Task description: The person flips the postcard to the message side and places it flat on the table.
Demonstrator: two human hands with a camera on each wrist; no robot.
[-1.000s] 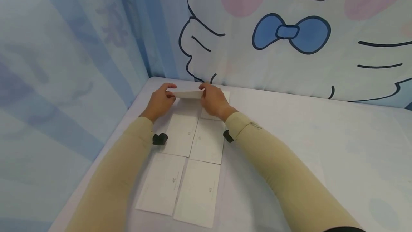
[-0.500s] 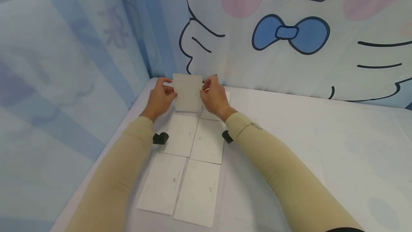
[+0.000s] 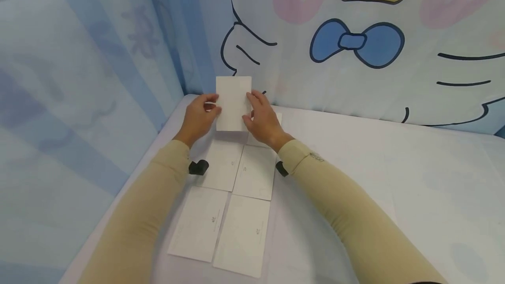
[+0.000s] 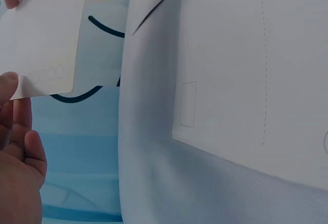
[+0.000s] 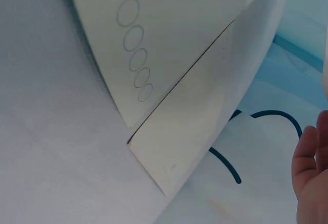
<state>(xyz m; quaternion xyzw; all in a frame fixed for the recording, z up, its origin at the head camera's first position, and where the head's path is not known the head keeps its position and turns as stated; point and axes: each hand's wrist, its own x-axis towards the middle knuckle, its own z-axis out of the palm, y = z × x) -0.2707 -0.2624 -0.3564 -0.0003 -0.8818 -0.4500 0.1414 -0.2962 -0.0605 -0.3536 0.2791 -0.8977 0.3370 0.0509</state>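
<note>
A white postcard (image 3: 233,102) is held upright above the far end of the table, its plain face toward the head camera. My left hand (image 3: 200,116) pinches its left edge between thumb and fingers. At the right edge, my right hand (image 3: 263,119) grips it, thumb below and fingertips higher up. A row of printed circles shows on the other face of this postcard (image 4: 48,44) in the left wrist view. Beneath lie more postcards: a middle-left one (image 3: 221,165), a middle-right one (image 3: 254,172), and a far-right one (image 3: 258,140) partly hidden by my right hand.
Closer to me lie a front-left postcard (image 3: 197,222) and a front-right postcard (image 3: 242,236). The white tablecloth (image 3: 355,179) extends to the right. A patterned curtain (image 3: 292,65) hangs behind the table, and a blue-striped curtain (image 3: 90,100) borders its left side.
The held postcard has swung from nearly edge-on to upright, and its top edge has risen. Both hands have stayed at its sides, with the fingers shifting slightly. The postcards on the table have not moved.
</note>
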